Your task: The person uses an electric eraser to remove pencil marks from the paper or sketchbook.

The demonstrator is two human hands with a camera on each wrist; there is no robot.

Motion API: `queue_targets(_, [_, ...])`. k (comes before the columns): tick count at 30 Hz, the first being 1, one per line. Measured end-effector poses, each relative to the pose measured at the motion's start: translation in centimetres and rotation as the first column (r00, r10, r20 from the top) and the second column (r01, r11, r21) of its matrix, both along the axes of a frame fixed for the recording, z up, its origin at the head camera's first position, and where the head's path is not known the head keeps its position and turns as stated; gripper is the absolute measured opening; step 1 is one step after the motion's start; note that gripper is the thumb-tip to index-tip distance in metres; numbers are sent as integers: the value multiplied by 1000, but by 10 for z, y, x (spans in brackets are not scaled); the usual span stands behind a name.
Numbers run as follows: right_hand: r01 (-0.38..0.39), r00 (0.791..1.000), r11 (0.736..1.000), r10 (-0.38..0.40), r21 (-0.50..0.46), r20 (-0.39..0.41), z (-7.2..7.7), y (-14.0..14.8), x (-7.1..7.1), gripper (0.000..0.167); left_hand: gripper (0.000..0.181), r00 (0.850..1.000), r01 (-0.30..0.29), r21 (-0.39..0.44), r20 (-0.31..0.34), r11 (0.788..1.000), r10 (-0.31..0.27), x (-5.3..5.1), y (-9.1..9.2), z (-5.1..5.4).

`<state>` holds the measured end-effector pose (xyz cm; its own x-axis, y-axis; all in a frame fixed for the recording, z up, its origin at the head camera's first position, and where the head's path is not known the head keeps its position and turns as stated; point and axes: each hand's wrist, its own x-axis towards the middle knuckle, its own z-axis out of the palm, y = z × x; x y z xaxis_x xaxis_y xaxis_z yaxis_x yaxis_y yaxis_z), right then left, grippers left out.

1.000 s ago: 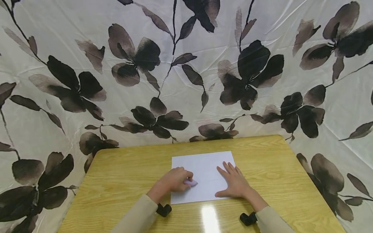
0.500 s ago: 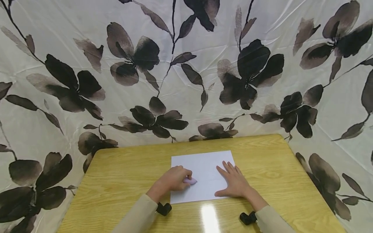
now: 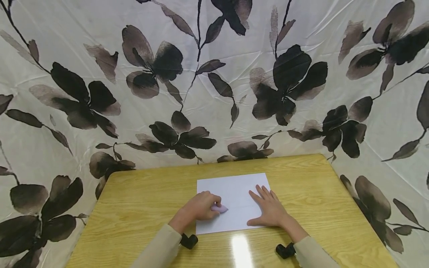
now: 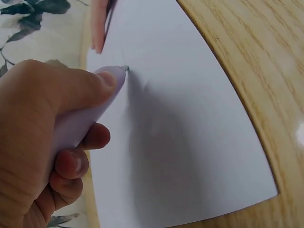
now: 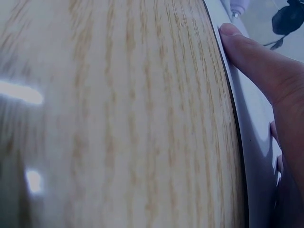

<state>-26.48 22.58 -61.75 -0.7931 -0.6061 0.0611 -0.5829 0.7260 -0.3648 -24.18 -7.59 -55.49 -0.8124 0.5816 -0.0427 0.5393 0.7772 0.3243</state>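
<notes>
My left hand (image 3: pixel 201 206) grips a lilac, thick-bodied pen-shaped tool (image 4: pixel 78 124) with a small metallic tip. Its thumb lies along the top and the other fingers curl round the underside. The tip points at the white sheet of paper (image 3: pixel 234 186), at or just above its surface; exact contact is hard to tell. A faint line crosses the sheet between the hands. Spread over the sheet's right side, my right hand (image 3: pixel 269 209) rests flat. In the right wrist view its thumb (image 5: pixel 247 50) lies at the paper's near edge, with the tool's tip beyond it.
The paper lies on a yellow wood-grain table (image 3: pixel 144 201). Behind and at both sides hangs a white cloth (image 3: pixel 231 59) printed with dark flowers. A black wrist-worn device (image 3: pixel 189 241) sits by the left cuff, another (image 3: pixel 285 251) by the right.
Over the last half second the tool's tip shifts very slightly to the right with my left hand. My right hand and the paper stay put.
</notes>
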Motion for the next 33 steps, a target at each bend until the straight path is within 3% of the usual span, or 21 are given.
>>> queue_targets(12, [4,1000,1000,-4,5,-4,-5,2,1,113,10,994,-107,115,48,988,102,4,-4,-16])
queue_targets(18, [1,1000,1000,-1,1,-4,-5,0,0,113,11,987,-158,165,58,974,150,6,-6,-19])
queue_targets(28, [-2,1000,1000,2,-8,-9,-3,-1,0,113,10,983,-179,179,81,967,167,5,-12,-20])
queue_targets(33, [2,1000,1000,-2,1,-8,-5,-2,0,114,10,986,-153,147,82,977,142,6,-10,-19])
